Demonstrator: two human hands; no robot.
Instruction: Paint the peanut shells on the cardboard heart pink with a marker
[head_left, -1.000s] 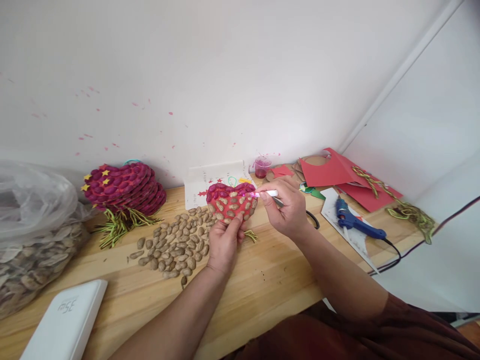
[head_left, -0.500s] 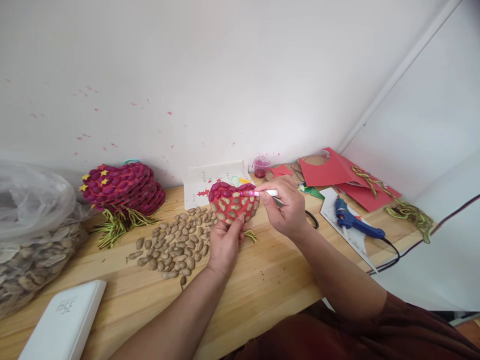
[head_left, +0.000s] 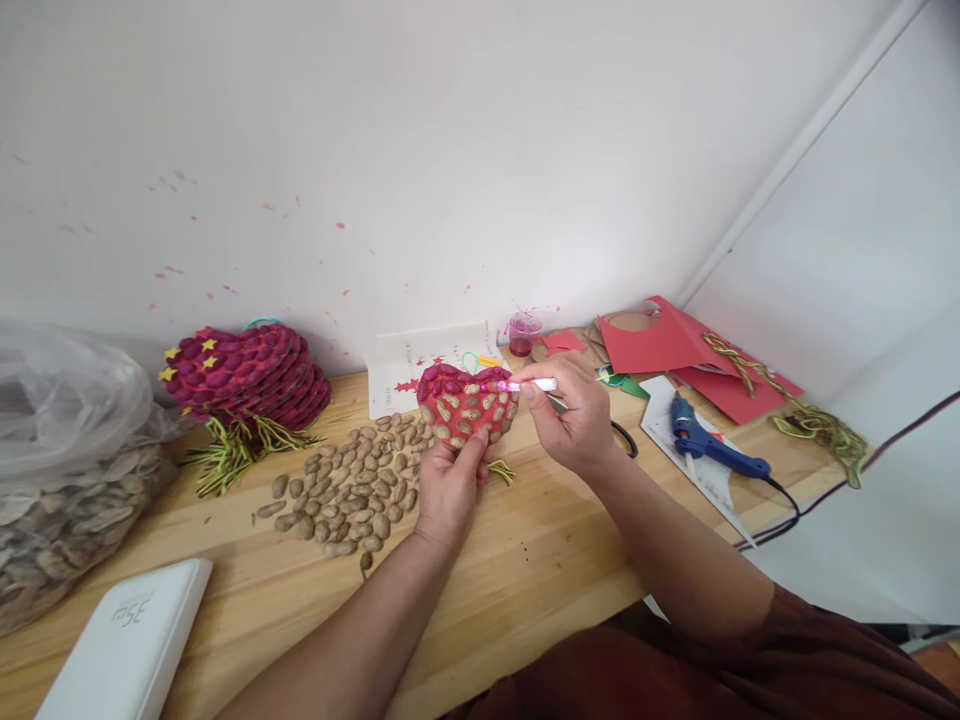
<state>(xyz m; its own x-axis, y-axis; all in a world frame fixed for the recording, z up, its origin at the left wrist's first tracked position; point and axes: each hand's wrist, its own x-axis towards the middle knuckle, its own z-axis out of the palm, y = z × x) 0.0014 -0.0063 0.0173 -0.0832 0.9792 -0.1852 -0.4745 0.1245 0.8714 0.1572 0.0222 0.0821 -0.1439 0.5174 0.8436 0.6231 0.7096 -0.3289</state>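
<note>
My left hand (head_left: 454, 480) grips the lower edge of a red heart-shaped piece (head_left: 486, 402) with peanuts stuck on it. The peanuts along its top are painted magenta; those lower down are bare tan. A green and yellow yarn tassel (head_left: 501, 470) hangs from its bottom. Between the fingers of my right hand (head_left: 574, 415) is a white-handled paintbrush (head_left: 534, 385), its magenta tip touching the peanuts near the heart's upper right. Behind the hands stands a small clear cup of magenta paint (head_left: 523, 335).
Loose peanuts (head_left: 360, 490) cover the table left of my hands. Finished-looking magenta hearts (head_left: 247, 375) are stacked farther left, beside a plastic bag of peanuts (head_left: 82, 500). A white power bank (head_left: 127, 640) lies in front. Rightward are red card (head_left: 652, 345), a blue glue gun (head_left: 712, 445) and yarn (head_left: 825, 435).
The brush tip has shifted very slightly left across the peanuts. Both hands and the heart stay in nearly the same place.
</note>
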